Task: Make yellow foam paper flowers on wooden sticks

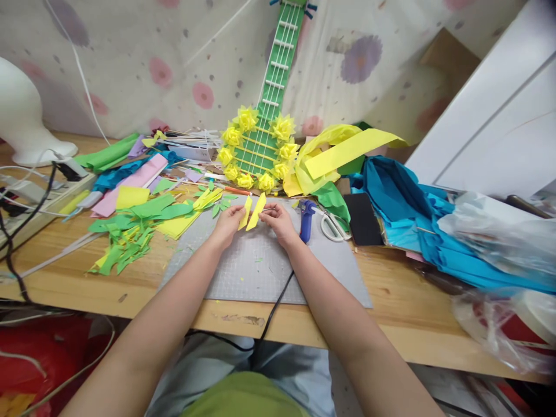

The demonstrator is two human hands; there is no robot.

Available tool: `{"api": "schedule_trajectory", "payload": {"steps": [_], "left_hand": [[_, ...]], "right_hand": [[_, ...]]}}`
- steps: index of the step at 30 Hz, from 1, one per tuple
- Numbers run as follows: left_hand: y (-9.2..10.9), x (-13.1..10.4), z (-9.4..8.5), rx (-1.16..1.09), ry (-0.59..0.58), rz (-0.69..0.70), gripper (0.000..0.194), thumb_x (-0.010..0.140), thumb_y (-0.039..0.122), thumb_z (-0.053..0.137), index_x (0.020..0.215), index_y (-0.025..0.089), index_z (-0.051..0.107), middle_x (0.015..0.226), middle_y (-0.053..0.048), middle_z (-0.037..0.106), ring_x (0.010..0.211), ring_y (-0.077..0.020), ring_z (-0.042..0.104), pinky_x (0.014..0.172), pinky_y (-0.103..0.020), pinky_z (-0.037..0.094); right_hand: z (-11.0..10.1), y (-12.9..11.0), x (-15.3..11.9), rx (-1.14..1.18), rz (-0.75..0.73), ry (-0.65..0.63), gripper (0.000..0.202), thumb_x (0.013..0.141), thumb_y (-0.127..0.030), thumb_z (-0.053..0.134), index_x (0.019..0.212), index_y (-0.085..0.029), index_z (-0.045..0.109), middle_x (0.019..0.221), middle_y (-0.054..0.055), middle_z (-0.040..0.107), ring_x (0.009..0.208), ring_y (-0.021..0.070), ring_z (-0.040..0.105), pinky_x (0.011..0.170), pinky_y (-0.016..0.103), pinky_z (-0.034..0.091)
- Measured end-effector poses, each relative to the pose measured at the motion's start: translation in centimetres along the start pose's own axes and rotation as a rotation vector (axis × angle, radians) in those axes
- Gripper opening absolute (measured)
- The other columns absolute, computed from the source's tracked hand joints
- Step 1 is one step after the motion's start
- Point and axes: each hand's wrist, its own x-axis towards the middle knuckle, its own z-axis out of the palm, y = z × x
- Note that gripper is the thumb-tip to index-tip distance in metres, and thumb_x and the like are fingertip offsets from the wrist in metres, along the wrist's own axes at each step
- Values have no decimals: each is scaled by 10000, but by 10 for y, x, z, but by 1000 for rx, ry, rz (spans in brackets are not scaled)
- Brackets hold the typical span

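Yellow paper strips (256, 212): left hand (227, 226) pinches one, right hand (280, 223) another; grid-printed grey mat (252, 281) below.

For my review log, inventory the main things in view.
paper strips: two, yellow, one per hand
cutting mat: one, grey, below hands
glue gun: one, blue, right of hands
scissors: one, white-handled, right of glue gun
slab: one, black, right of scissors
guitar: one, green with yellow flowers, behind mat
loose paper: many, mixed colours, both sides
plastic: uncounted, clear, right
stand: one, white, far left
power strip: one, pale, left edge
table: one, brown, under mat
backdrop: one, white with spots, behind
left hand: one, bare, holding left strip
right hand: one, bare, holding right strip
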Motion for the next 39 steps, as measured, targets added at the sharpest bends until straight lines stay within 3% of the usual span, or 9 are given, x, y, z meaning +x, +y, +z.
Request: {"api": "schedule_trajectory", "payload": {"steps": [6,13,15,19,21,23,25,29,39], "left_hand": [[6,-7,-6,-61,45,-23,104,733,118,544,836,106,532,822,-106,669,698,-156,656,702,-316,528],[3,-4,-6,-33,63,-13,118,753,164,532,863,121,521,891,-114,656,737,-165,653,716,-341,525],[2,-2,-9,60,92,65,165,744,172,538,904,133,532,966,-117,642,831,-175,641,781,-351,506],[-1,-1,-15,444,221,429,293,669,171,615,960,158,586,1172,-117,554,1145,-200,486,998,-333,356],[-3,-2,-16,538,240,545,304,669,199,619,972,171,603,1196,-107,536,1179,-199,449,1016,-317,330],[-6,-3,-13,517,167,520,265,697,234,594,955,176,616,1102,-94,592,1053,-189,538,939,-315,403],[-10,-3,-9,439,49,397,211,708,260,581,891,169,631,935,-76,649,846,-173,606,809,-314,470],[-14,-2,-5,264,-68,239,184,641,269,644,784,154,635,777,-47,662,658,-145,598,669,-284,483],[-16,0,-5,273,81,222,186,624,232,647,780,158,576,714,-14,614,549,-99,557,553,-239,461]], "right_hand": [[-1,13,3,-292,-54,96,230,590,-231,618,781,-229,490,589,-78,581,562,93,532,604,248,402],[1,9,-1,-343,-56,124,256,593,-215,618,807,-235,480,594,-78,587,563,98,537,598,249,393],[1,7,-1,-242,-34,75,272,589,-232,636,808,-229,474,606,-72,596,565,95,541,597,242,398],[1,5,0,-76,11,-13,307,564,-259,678,796,-226,480,609,-70,602,552,87,538,582,228,403],[1,4,-1,-47,16,-33,314,561,-267,687,796,-228,483,606,-73,601,543,83,533,578,224,405],[2,4,-1,-37,13,-58,316,567,-272,688,803,-227,483,608,-72,601,540,79,528,572,220,404],[3,4,-2,-45,5,-79,314,579,-280,682,818,-223,486,617,-69,601,540,77,526,564,217,401],[4,4,-3,-75,-14,-84,305,597,-308,671,821,-213,489,625,-68,589,541,73,522,550,212,393],[5,6,-1,-100,11,-50,288,587,-271,659,803,-212,477,573,-79,570,494,72,507,491,195,372]]}}
